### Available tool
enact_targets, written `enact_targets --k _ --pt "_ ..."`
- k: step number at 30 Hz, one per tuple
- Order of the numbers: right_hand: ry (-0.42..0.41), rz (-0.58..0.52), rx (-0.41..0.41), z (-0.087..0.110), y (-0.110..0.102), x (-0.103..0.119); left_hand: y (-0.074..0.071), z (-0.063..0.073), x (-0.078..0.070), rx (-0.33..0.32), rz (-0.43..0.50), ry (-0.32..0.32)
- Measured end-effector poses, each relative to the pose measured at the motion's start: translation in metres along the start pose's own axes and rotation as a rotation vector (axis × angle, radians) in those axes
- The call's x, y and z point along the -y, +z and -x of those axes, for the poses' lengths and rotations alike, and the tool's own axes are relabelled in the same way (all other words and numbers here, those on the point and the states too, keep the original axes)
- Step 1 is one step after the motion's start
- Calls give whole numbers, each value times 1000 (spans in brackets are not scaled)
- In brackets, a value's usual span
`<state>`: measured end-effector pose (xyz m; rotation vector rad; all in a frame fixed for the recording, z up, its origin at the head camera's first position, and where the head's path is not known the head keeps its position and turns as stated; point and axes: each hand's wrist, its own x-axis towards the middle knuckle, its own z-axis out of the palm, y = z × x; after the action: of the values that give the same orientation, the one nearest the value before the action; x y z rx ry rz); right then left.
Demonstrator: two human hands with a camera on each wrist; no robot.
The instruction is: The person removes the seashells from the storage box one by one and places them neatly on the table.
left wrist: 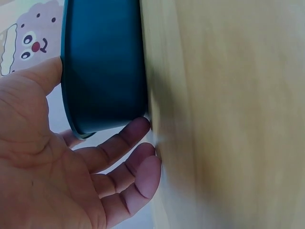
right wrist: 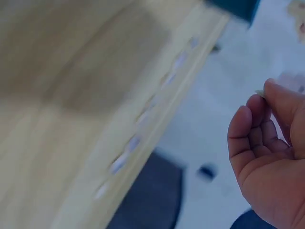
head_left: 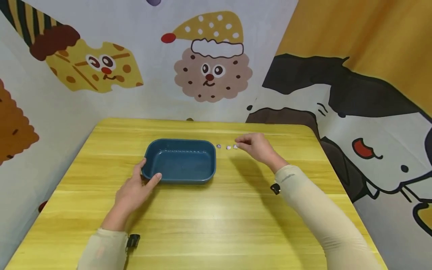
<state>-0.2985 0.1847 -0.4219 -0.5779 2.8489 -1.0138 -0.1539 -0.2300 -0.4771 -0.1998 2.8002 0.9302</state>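
Observation:
A dark blue rectangular dish sits on the table, its inside bare. My left hand holds the dish's near left corner, thumb at the front rim and index finger at the left side. In the left wrist view, the other fingers of this hand curl beside the dish wall. To the right of the dish, my right hand is above the table, thumb and index finger pinching a small pale piece, mostly hidden by the fingertips. Small whitish-purple pieces lie between dish and hand.
In the right wrist view, several such pieces lie blurred in a row along the table's far edge. The wooden table stands against a wall cloth printed with cartoon figures. A dark yellow patch fills the upper right.

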Motion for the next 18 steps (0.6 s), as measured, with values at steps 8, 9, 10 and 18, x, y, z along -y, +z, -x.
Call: enact_targets --k 8,9,10,18 --pt "250 54 -64 30 -45 -73 -4 0 0 5 4 2" --pt "270 62 -79 32 -50 -79 -4 1 -1 6 8 4" --pt "292 67 -94 33 -55 -84 -4 1 -1 10 12 4" --pt "385 63 -171 31 -72 -109 -1 1 -4 32 23 12"
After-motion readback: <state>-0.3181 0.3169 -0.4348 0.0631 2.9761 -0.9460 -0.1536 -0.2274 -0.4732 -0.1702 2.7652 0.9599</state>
